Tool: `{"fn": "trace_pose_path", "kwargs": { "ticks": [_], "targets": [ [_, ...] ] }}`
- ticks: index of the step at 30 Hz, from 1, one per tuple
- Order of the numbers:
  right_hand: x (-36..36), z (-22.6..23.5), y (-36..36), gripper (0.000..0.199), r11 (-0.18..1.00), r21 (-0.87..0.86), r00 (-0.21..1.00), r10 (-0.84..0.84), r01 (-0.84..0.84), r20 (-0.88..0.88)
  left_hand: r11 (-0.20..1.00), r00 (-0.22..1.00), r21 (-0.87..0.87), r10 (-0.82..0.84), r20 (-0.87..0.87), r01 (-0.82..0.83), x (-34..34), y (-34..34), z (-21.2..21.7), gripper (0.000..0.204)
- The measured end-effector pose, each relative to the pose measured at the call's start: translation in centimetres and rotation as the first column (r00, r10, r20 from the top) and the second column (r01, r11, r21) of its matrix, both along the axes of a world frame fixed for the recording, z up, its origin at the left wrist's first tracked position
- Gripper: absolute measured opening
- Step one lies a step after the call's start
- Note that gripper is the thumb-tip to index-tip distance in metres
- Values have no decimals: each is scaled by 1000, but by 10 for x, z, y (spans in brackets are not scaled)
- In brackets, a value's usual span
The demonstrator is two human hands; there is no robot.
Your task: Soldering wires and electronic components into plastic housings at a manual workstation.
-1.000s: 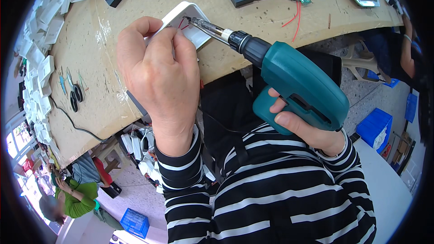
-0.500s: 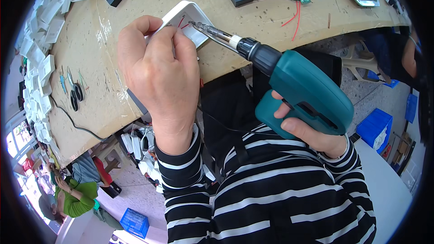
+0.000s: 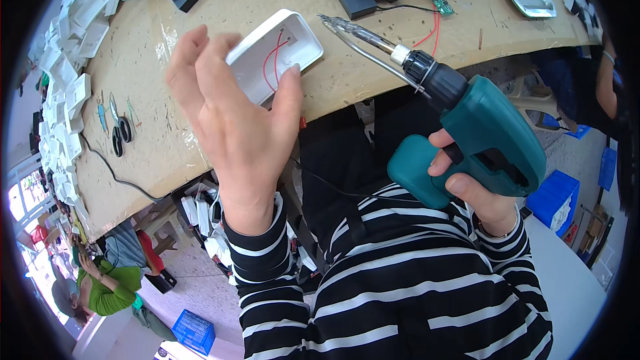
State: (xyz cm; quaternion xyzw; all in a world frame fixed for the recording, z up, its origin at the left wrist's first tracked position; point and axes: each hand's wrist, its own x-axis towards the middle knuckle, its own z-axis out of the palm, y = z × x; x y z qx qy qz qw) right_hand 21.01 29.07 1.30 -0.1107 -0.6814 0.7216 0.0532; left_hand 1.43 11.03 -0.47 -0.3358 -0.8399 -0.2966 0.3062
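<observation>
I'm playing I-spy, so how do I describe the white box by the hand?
Over the tan table, find the left hand. The open white box lies right by its thumb. Red wires curve inside it, and it sits apart from the white boxes piled at left.

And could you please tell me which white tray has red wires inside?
The single tray by the left hand: red wires curve inside it, while none show in the piled trays at far left.
</observation>
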Motion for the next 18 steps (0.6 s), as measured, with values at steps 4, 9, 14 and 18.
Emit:
{"fn": "trace_pose_path", "kwargs": {
  "ticks": [4,9,14,18],
  "targets": [
    [1,-2,-3,60,999,-8,998,-51,50,-23,999,923,-40,1,385,15,-2,-15,-3,41],
    [9,-13,3,59,992,36,979,-112,120,-171,999,934,-1,37,356,-39,-2,-28,-3,38],
    [8,-12,12,57,998,44,967,-26,38,-253,699,607,690,-468,642,-189,22,-103,30,32],
    [2,-13,12,56,998,24,968,56,-51,-247,340,650,856,-558,516,-389,64,-207,1,42]
  ]
}}
